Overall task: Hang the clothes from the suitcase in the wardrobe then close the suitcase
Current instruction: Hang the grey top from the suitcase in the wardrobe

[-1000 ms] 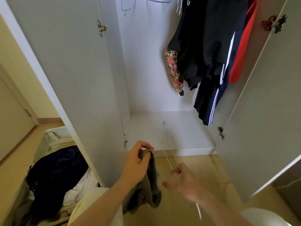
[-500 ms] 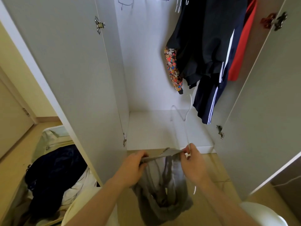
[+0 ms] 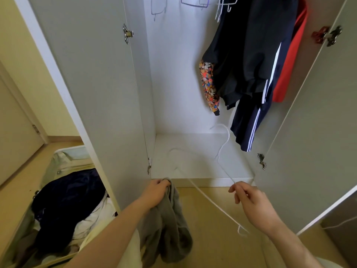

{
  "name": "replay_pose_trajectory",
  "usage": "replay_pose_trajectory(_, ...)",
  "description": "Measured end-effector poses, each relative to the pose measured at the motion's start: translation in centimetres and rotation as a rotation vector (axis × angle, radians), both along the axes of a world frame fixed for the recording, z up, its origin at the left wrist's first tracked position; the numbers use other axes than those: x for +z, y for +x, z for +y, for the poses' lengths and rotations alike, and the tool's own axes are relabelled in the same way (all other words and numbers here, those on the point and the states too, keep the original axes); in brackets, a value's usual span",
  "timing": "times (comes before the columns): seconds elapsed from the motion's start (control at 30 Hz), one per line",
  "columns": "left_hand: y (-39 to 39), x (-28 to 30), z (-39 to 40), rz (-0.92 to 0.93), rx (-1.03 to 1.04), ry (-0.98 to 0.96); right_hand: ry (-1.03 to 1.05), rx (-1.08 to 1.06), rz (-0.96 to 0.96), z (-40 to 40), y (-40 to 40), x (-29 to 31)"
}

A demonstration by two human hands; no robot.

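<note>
Left hand: the left hand (image 3: 157,192) is curled round the top edge of a grey garment (image 3: 170,229), which hangs limp from the fist down past the forearm.
Right hand: the right hand (image 3: 251,202) pinches a white wire hanger (image 3: 222,151) between thumb and fingertips at one shoulder of the frame.
Hanger: its hook points up and away into the wardrobe; the long bar slants down toward the person, between the two hands, apart from the grey garment.
Wardrobe: the white wardrobe (image 3: 173,74) stands with both doors swung open.
Hung clothes: a black garment (image 3: 241,55), a navy piece with white stripes (image 3: 249,120), a red garment (image 3: 291,60) and a patterned sleeve (image 3: 208,84) hang bunched at the right of the wardrobe.
Spare hangers: a purple hanger (image 3: 195,1) shows at the top edge.
Suitcase: the suitcase (image 3: 63,163) lies open on the floor at the left, partly hidden by the left door, with dark clothing (image 3: 67,200) and white clothing (image 3: 92,219) piled in it.
</note>
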State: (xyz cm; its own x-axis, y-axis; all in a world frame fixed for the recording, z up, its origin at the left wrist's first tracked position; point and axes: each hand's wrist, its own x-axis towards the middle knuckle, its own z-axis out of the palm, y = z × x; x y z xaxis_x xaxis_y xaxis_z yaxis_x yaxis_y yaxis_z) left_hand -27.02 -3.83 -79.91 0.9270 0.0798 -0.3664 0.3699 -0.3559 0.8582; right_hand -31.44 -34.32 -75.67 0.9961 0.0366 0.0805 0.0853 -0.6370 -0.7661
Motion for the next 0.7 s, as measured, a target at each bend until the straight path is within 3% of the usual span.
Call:
replay_pose_trajectory(0.2, 1.1, -0.7, 1.3, 0.047, 0.116, 0.131, -0.143, -0.025, -0.12, -0.6, -1.7, 0.7)
replay_pose_trajectory(0.43, 1.4, -0.4, 3.2, -0.004, 0.29, 0.089, -0.097, -0.043, -0.055, -1.5, -2.4, 2.3)
replay_pose_trajectory(0.7, 1.1, -0.3, 3.3, -0.073, 0.216, 0.118, -0.167, -0.059, -0.036, -0.5, -2.3, 2.1)
